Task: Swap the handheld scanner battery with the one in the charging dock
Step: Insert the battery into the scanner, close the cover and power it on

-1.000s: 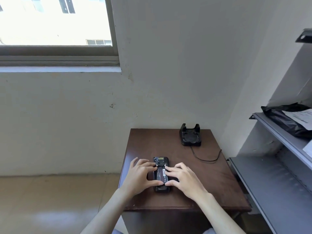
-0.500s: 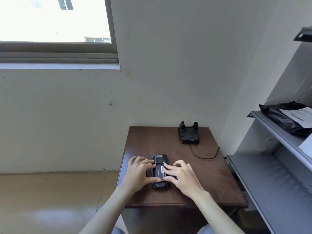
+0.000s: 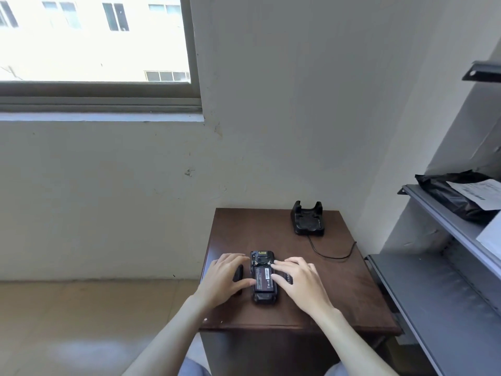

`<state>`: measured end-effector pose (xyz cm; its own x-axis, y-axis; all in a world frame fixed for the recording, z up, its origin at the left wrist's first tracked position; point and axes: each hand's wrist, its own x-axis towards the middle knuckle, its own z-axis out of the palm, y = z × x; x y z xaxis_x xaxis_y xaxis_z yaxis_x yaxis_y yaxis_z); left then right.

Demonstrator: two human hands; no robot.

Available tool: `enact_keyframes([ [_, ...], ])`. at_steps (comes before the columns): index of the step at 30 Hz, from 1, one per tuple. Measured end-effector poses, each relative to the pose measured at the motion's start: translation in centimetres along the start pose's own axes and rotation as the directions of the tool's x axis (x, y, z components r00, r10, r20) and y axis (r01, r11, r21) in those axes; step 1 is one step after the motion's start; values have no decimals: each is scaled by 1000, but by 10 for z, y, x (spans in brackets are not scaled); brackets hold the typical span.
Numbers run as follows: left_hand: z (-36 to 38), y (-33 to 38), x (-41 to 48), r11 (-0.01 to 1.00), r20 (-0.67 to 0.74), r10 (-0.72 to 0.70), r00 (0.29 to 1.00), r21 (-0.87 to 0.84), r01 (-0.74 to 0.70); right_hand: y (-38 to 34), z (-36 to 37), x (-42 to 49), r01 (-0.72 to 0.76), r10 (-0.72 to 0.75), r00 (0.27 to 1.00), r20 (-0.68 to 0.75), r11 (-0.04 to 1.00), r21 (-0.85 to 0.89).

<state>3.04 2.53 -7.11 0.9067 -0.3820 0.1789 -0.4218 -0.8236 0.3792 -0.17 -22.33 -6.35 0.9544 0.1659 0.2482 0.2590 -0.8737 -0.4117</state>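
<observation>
The black handheld scanner lies face down near the front of the brown table. Its back is open and a labelled battery sits in the bay. My left hand holds the scanner's left side, thumb at the battery's lower left edge. A small black piece lies under that palm. My right hand has its fingertips on the battery's right edge, and another dark part peeks out beneath it. The black charging dock stands at the table's back right; I cannot tell whether it holds a battery.
The dock's cable curls across the table behind my right hand. Grey metal shelves stand close on the right, with a black bag and papers on the upper one. A wall and window lie behind; the floor is to the left.
My hands have spread slightly apart from the scanner's sides, which uncovers the whole battery and the dark pieces beside the scanner. The scanner and dock have stayed in place.
</observation>
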Motion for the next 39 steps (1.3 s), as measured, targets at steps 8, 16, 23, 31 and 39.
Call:
enact_keyframes([
  [8, -18, -36, -9, 989, 269, -145, 952, 45, 138, -4, -6, 0, -95, 94, 995, 18, 994, 45],
  [16, -19, -48, -12, 999, 230, -38, 973, 12, 36, 3, 4, 1, -151, 152, 988, -14, 986, 68],
  [23, -26, -37, -10, 998, 73, -13, 997, -63, 17, -2, 3, 2, -167, 167, 986, 24, 943, 287],
  [31, -32, 12, 1, 975, 48, 21, 999, -223, -10, -23, -14, -1, -203, 150, 979, 141, 820, 536],
  [39, -13, 39, 5, 932, 40, 24, 999, -362, -8, -25, -17, -1, -282, 222, 959, 174, 737, 614],
])
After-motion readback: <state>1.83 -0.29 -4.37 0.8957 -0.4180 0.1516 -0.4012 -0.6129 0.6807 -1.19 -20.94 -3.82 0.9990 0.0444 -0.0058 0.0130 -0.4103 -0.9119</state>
